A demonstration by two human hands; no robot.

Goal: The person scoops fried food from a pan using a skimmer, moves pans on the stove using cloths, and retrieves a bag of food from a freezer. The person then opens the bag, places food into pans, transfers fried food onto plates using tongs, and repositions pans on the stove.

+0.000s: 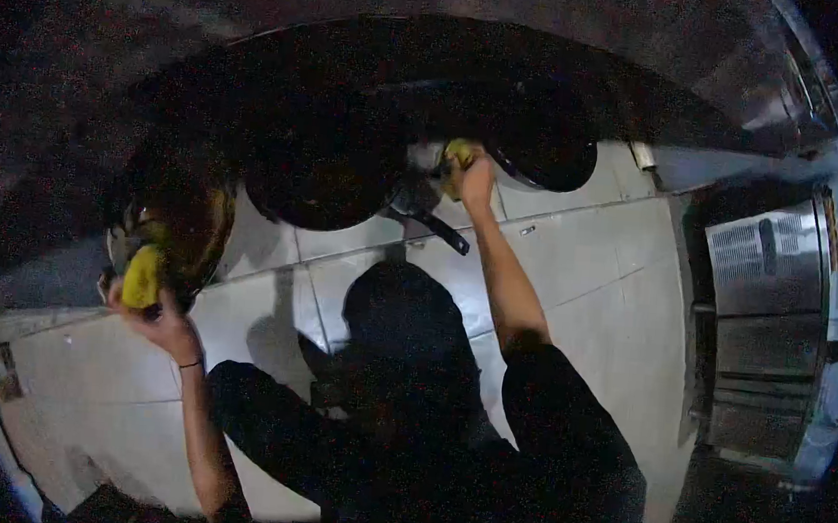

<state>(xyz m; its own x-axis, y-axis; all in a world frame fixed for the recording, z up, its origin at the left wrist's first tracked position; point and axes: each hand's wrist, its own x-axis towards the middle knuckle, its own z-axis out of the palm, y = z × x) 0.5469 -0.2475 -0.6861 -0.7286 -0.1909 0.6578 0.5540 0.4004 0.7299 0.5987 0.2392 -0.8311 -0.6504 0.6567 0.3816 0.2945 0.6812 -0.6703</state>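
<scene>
My left hand [170, 327] is closed round a folded yellow cloth or pad [143, 276], pressed against the near rim of a dark wok [209, 232] with a brownish sheen inside. My right hand [476, 185] grips a smaller yellow cloth or pad [461, 152] between two dark pans. The middle pan [330, 212] is left of it, and the right pan [567, 165] lies just beyond it. A black handle [445, 232] sticks out over the pale tiles below the right hand. Shadow hides what each cloth covers.
Pale tiles [592, 283] run along the front of the pans. A metal unit with a vented panel [765, 252] stands at the right. My dark-clothed legs [562, 437] fill the bottom middle. The far area is very dark.
</scene>
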